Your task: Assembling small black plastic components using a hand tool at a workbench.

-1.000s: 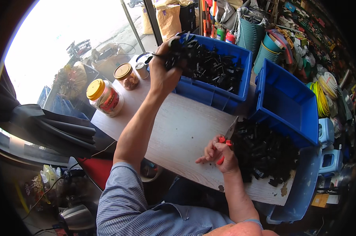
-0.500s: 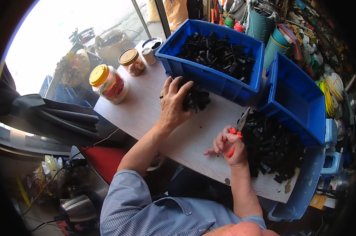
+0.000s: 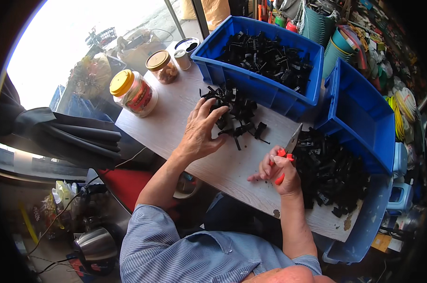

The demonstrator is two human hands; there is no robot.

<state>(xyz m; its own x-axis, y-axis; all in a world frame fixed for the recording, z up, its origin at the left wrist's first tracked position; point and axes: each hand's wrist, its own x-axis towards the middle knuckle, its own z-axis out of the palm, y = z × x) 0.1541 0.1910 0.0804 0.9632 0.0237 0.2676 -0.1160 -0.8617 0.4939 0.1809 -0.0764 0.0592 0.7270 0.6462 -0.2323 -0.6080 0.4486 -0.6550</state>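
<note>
My left hand (image 3: 203, 129) is open, fingers spread, at the left side of a small loose heap of black plastic parts (image 3: 242, 113) on the pale table. Its fingertips reach the heap's edge. Red-handled pliers (image 3: 285, 158) sit in my right hand (image 3: 282, 174), jaws pointing up and away. A larger pile of similar black parts (image 3: 331, 170) lies just right of that hand. Behind the small heap stands a blue bin (image 3: 265, 89) holding many more of these parts.
An empty-looking blue bin (image 3: 364, 118) tilts at the right, above a further blue tub (image 3: 364, 236). At the table's left stand a yellow-lidded jar (image 3: 137, 96), a brown-lidded jar (image 3: 162, 68) and small cans (image 3: 182, 60). A steel kettle (image 3: 96, 245) is low at left.
My left hand has opened and drawn back a little; the black parts bunched under it now lie spread on the table. My right hand still holds the pliers.
</note>
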